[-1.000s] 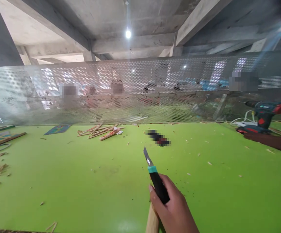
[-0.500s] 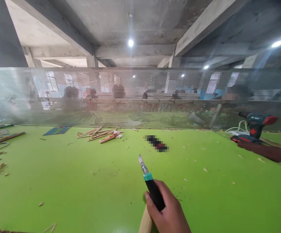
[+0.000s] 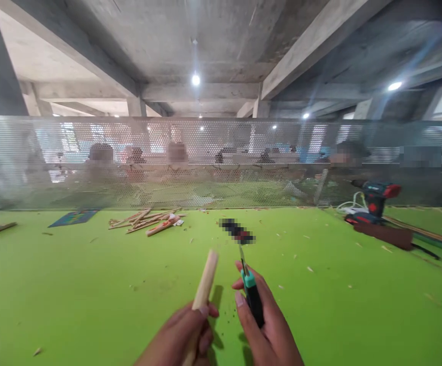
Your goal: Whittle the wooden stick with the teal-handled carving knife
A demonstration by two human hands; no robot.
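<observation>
A green table (image 3: 91, 290) lies under a mesh screen (image 3: 53, 162). The left hand (image 3: 182, 338) grips a wooden stick (image 3: 204, 282) upright; the right hand (image 3: 268, 330) closes round a knife (image 3: 250, 292) beside it.

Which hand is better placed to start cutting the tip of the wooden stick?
Probably the right hand: it grips the knife, blade forward, close beside the wooden stick. The left hand is occupied holding that stick tilted up over the green table.
</observation>
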